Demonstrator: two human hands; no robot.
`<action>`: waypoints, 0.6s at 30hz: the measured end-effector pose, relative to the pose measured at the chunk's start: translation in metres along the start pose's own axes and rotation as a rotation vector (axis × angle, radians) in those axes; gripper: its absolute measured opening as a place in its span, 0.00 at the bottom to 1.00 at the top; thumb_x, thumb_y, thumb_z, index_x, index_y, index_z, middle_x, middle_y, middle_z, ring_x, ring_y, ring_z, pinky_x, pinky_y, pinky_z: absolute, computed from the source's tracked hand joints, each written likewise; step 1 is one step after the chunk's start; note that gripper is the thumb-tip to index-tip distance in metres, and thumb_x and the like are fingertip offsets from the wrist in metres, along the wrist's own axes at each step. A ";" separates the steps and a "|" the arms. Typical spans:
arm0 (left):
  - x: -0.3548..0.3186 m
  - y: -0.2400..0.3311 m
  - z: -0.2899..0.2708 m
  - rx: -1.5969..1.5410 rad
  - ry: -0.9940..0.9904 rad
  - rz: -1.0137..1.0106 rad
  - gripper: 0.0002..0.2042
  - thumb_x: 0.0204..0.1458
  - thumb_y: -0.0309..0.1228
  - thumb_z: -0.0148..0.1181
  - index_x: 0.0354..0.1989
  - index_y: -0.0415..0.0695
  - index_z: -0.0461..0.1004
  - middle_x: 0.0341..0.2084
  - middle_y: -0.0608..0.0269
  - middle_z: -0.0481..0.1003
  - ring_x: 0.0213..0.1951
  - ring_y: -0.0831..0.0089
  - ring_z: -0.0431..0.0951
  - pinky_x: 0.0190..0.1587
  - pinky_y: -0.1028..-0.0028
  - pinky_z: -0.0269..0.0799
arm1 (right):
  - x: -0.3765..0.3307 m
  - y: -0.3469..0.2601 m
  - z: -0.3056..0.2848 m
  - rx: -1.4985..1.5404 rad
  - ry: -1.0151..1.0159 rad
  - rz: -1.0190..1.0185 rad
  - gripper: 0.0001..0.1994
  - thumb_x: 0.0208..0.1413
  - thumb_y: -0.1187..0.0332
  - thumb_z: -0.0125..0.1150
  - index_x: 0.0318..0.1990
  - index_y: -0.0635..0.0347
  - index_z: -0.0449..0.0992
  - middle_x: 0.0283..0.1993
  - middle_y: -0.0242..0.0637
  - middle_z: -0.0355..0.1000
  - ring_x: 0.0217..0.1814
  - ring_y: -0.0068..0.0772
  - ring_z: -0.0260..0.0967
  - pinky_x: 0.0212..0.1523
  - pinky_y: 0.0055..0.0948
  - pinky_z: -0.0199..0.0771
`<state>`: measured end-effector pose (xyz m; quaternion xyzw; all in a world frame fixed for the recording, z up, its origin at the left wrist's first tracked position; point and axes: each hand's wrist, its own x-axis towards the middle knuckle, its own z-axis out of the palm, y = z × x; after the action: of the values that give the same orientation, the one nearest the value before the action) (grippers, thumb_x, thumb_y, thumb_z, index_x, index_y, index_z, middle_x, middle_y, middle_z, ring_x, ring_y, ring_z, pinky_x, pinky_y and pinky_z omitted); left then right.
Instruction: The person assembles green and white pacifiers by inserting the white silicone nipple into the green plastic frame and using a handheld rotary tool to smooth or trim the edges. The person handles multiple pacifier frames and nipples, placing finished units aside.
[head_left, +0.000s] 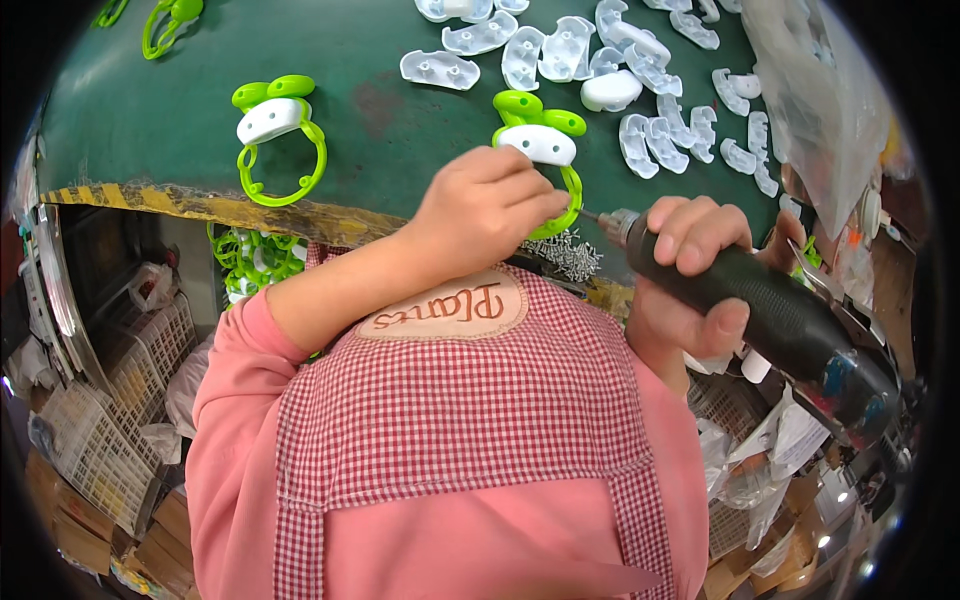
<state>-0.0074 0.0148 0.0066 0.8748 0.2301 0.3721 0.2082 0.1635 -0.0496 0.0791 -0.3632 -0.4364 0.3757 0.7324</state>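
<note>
The left hand (485, 205) is curled down over a green-and-white toy (542, 150) at the near edge of the green table (390, 100), its fingers closed on the toy's lower green ring and pinning it in place; the white body and two green knobs stick out above the knuckles. The right hand (700, 275) is wrapped tight around the black grip of a powered screwdriver (770, 310), all fingers shut on it, and the metal bit points left, its tip just beside the left fingertips at the toy's ring. Whether the bit actually touches the toy cannot be told. A small heap of screws (565, 255) lies at the table's edge right below the left hand. A second, matching toy (278, 135) sits well to the left on the table, apart from both hands. Many white shells (640, 90) are scattered across the far right of the table, next to a clear bag (810, 90). Below the table edge, more green parts (250, 260) fill a bin on the left, and the person's pink sleeves and checked apron (460, 400) fill the lower centre.
</note>
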 end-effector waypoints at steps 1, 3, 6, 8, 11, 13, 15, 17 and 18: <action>0.002 -0.006 -0.006 0.007 0.024 -0.024 0.09 0.36 0.27 0.67 0.29 0.47 0.80 0.27 0.71 0.77 0.33 0.70 0.74 0.35 0.71 0.73 | 0.003 0.005 -0.003 -0.041 0.009 -0.007 0.43 0.47 0.46 0.70 0.65 0.50 0.51 0.28 0.35 0.69 0.28 0.32 0.68 0.37 0.39 0.70; 0.008 -0.016 -0.008 0.000 0.076 -0.052 0.10 0.35 0.26 0.70 0.29 0.47 0.80 0.28 0.70 0.77 0.34 0.69 0.75 0.36 0.71 0.73 | 0.014 0.013 0.000 -0.098 0.002 -0.019 0.44 0.47 0.45 0.70 0.65 0.51 0.51 0.28 0.36 0.69 0.29 0.32 0.68 0.38 0.39 0.70; 0.014 -0.026 -0.004 -0.104 0.135 -0.112 0.10 0.34 0.25 0.71 0.28 0.48 0.81 0.28 0.70 0.77 0.34 0.68 0.73 0.37 0.71 0.72 | 0.028 0.017 0.015 -0.131 -0.082 -0.057 0.43 0.49 0.44 0.66 0.66 0.50 0.49 0.29 0.36 0.69 0.29 0.32 0.67 0.37 0.39 0.70; 0.009 -0.020 -0.011 -0.233 0.084 -0.227 0.10 0.34 0.26 0.72 0.28 0.48 0.81 0.28 0.71 0.77 0.34 0.68 0.72 0.38 0.72 0.71 | 0.027 0.016 0.007 -0.137 -0.184 -0.114 0.41 0.53 0.43 0.60 0.68 0.47 0.47 0.29 0.34 0.67 0.28 0.30 0.65 0.36 0.38 0.69; 0.003 -0.016 -0.010 -0.320 0.049 -0.306 0.09 0.36 0.26 0.72 0.29 0.49 0.82 0.30 0.72 0.78 0.34 0.68 0.71 0.39 0.72 0.68 | 0.028 0.012 0.009 -0.052 -0.252 -0.110 0.39 0.56 0.42 0.56 0.69 0.45 0.47 0.30 0.32 0.66 0.28 0.28 0.64 0.35 0.35 0.69; 0.002 -0.015 -0.006 -0.266 0.055 -0.274 0.09 0.37 0.27 0.71 0.30 0.49 0.82 0.30 0.72 0.78 0.34 0.68 0.71 0.39 0.71 0.68 | 0.027 0.012 0.010 -0.055 -0.254 -0.078 0.39 0.55 0.42 0.57 0.69 0.44 0.48 0.30 0.32 0.66 0.29 0.28 0.64 0.36 0.35 0.69; -0.001 -0.016 -0.006 -0.234 0.051 -0.283 0.09 0.38 0.27 0.71 0.31 0.50 0.82 0.30 0.73 0.78 0.35 0.68 0.71 0.39 0.70 0.67 | 0.027 0.012 0.011 -0.085 -0.259 -0.063 0.39 0.54 0.41 0.59 0.69 0.43 0.50 0.30 0.31 0.65 0.29 0.27 0.64 0.36 0.35 0.69; -0.001 -0.017 -0.007 -0.206 0.052 -0.289 0.10 0.38 0.27 0.70 0.32 0.51 0.83 0.30 0.73 0.78 0.35 0.67 0.71 0.39 0.69 0.66 | 0.025 0.011 0.014 -0.110 -0.247 -0.074 0.40 0.54 0.41 0.59 0.69 0.43 0.49 0.30 0.31 0.65 0.29 0.27 0.64 0.37 0.35 0.69; -0.001 -0.017 -0.006 -0.213 0.057 -0.290 0.10 0.38 0.27 0.70 0.32 0.51 0.83 0.30 0.73 0.78 0.35 0.67 0.71 0.39 0.69 0.66 | 0.024 0.010 0.014 -0.113 -0.241 -0.075 0.40 0.54 0.40 0.59 0.69 0.42 0.49 0.30 0.31 0.65 0.29 0.27 0.64 0.37 0.35 0.69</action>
<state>-0.0168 0.0293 0.0011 0.7946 0.3188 0.3851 0.3445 0.1563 -0.0215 0.0839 -0.3398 -0.5549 0.3637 0.6666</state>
